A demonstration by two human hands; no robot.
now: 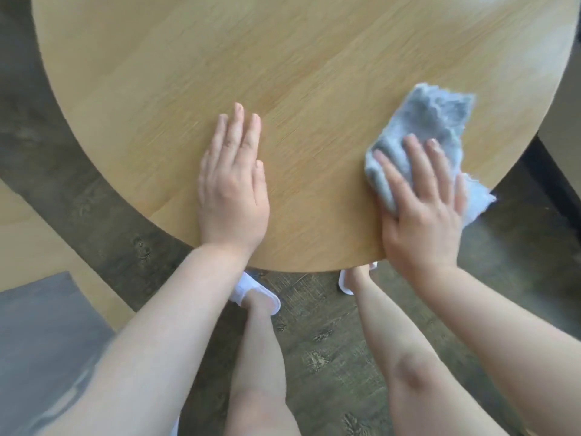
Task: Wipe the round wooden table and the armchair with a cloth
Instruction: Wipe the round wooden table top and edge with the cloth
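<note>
Item 1: one round wooden counter (298, 73), light oak-coloured grain, filling the upper part of the head view; its near edge curved just in front of my legs. No brand, label or writing could be read on it.

Item 2: one cloth (421, 127), grey-blue and crumpled, lying on the counter near its right edge. One pale corner hung off past the rim. No tag or lettering showed.

Item 3: my right hand (421, 212), one, pressed flat on the near part of the cloth, fingers straight and spread, palm down, not curled round the fabric.

Item 4: my left hand (234, 190), one, laid flat on the bare counter near its front edge, fingers straight and close together, holding nothing. It lay well apart from the cloth.

Item 5: two white slippers, the left one (254, 294) and the right one (349, 281), on my feet, partly hidden under the counter's rim. No marks readable.

Item 6: one dark wood-patterned floor (330, 341) beneath.

Item 7: one grey cushioned surface (37, 341) at lower left, cut off by the picture's edge; I could not tell whether it was the armchair.
</note>
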